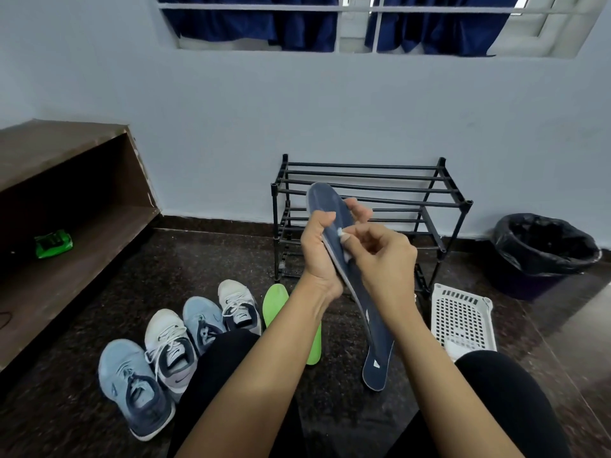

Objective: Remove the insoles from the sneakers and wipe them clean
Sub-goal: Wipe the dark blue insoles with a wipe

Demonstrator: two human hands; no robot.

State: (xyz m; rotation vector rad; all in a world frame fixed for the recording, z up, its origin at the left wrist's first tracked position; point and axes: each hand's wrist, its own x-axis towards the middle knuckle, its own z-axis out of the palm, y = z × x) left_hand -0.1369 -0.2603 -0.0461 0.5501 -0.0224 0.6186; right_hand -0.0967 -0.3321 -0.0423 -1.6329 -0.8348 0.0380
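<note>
1. Head view, centre of the frame: the right hand (383, 259) pinches a small white wipe (340, 233), mostly hidden by curled fingers, against the top face of a navy insole (377, 332).
2. At its left, the left hand (319, 256) grips the same insole from behind, fingers wrapped round its edge. The insole is held in the air, toe end up and heel end down between the knees.
3. Progress, as I judge it: wiping of this insole is under way. A green insole (276, 302) lies on the floor at lower centre, already out; whether it is clean I cannot tell.
4. Four sneakers (168, 348) stand in a row at lower left; whether any holds an insole is not visible, so at least some work seems left.
5. Edges: the black shoe rack (363, 180) stands just behind the insole's toe, so long upward strokes may meet its bars.
6. Open floor lies below the heel; a white basket (463, 319) and a lined bin (542, 249) sit at right, well apart from the hands.
</note>
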